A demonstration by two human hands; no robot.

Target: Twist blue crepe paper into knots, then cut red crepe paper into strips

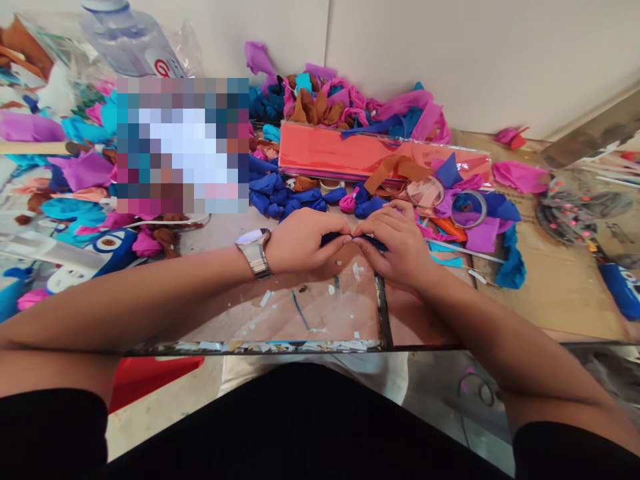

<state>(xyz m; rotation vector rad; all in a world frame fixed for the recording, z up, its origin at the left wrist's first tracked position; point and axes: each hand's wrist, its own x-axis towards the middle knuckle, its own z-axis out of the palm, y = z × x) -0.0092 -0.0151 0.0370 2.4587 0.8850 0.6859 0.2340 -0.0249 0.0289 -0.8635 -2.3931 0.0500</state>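
Both of my hands meet over the middle of the worktable, fingertips almost touching. Between them is a dark blue strip (373,243) that looks like thin paper or cloth. My left hand (305,239), with a metal watch (256,253) on its wrist, pinches one end of it. My right hand (395,240) pinches the other end, its fingers curled over the top. Much of the strip is hidden by the fingers. Just behind the hands lie several twisted dark blue pieces (265,193) and a small pink bud-like piece (349,202).
A long red pack (350,150) in clear film lies behind my hands. Tape rolls (469,209) sit to the right among coloured scraps. A large plastic bottle (133,40) stands at the back left. A blue-and-white glue gun (100,260) is at the left. The table's front edge (300,347) runs before me.
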